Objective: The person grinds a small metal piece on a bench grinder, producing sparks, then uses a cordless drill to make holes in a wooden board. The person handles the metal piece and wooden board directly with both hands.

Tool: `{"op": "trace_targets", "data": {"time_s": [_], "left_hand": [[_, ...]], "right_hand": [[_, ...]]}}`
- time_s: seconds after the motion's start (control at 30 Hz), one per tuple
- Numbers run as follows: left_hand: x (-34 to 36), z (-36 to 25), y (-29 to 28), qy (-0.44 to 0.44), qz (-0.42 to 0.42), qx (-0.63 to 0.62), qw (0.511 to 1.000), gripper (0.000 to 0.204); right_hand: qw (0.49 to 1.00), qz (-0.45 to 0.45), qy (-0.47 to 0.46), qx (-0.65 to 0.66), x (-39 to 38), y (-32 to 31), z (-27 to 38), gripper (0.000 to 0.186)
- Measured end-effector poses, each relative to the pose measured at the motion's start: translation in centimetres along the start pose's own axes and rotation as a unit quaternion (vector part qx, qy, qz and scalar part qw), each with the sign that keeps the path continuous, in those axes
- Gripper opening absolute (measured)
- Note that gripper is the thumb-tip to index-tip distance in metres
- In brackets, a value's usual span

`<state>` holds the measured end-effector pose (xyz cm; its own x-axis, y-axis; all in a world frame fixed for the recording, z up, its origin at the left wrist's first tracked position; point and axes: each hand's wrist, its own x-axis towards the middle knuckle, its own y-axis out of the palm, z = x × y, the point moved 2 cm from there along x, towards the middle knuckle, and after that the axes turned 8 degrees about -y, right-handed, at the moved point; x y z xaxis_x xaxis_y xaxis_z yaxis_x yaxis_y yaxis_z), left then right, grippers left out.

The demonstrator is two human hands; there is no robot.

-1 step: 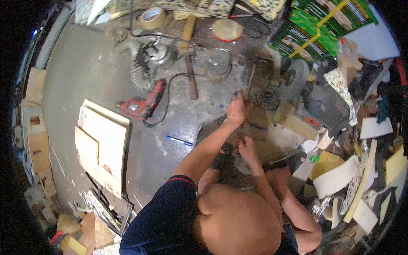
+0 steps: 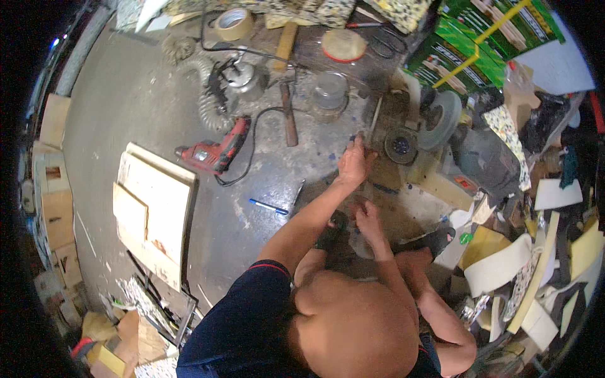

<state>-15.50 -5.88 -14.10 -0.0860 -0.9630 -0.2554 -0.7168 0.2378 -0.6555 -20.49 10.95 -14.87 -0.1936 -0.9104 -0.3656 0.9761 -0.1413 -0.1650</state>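
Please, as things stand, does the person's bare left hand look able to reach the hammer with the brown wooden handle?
Probably yes: between the bare left hand and the brown wooden-handled hammer, mostly worn grey floor shows, with nothing tall blocking the way.

the head view has shifted slightly: the grey wheel (image 2: 441, 120), red drill (image 2: 215, 160) and blue pen (image 2: 268, 206) appear a little farther right.

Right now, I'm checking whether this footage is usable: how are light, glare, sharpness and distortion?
In the head view, glare shines on the floor near the blue pen; the boards look bright; the area around the right hand is darker, that hand slightly soft; toward the black rim, straight edges curve.
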Motion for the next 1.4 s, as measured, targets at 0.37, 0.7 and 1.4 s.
{"op": "trace_targets", "data": {"time_s": [0.37, 0.7, 1.4], "left_hand": [[-21.1, 20.8, -17.2, -0.113, 0.016, 0.015, 0.993, 0.023], [-34.8, 24.2, -22.4, -0.203, -0.032, -0.002, 0.979, 0.025], [-37.4, 26.3, -37.6, -0.326, -0.200, -0.160, 0.910, 0.027]], "right_hand": [[0.972, 0.042, -0.072, -0.221, -2.7, -0.7, 2.9, 0.037], [0.958, 0.000, -0.195, -0.210, -2.5, 0.8, 5.8, 0.037], [0.951, 0.060, -0.170, -0.251, 0.3, 5.9, 3.6, 0.022]]}}
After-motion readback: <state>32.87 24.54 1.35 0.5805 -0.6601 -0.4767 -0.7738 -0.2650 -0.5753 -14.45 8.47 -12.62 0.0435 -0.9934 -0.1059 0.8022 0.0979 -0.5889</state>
